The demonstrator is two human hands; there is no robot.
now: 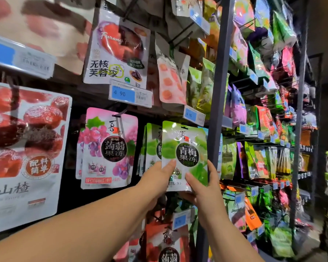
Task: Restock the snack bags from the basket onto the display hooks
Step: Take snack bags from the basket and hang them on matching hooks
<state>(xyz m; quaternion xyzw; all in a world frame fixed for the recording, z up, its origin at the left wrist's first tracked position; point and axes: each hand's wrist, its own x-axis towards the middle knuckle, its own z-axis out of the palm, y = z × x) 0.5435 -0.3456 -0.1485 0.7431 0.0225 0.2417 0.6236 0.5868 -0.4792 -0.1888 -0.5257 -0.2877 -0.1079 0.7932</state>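
A green plum jelly snack bag (186,148) is held upright in front of the rack. My left hand (157,178) pinches its lower left edge, thumb on the front. My right hand (203,188) grips its lower right corner, thumb on the front and fingers behind. Just behind and to the left hang several matching green bags (150,146) on a display hook. The held bag's top hole is level with that row. The basket is not in view.
A pink grape jelly bag (110,148) hangs to the left, beside a large red hawthorn bag (25,148). A grey upright post (219,91) stands just right of the held bag. Blue price tags (130,94) jut from hook ends. Crowded hooks fill the right rack.
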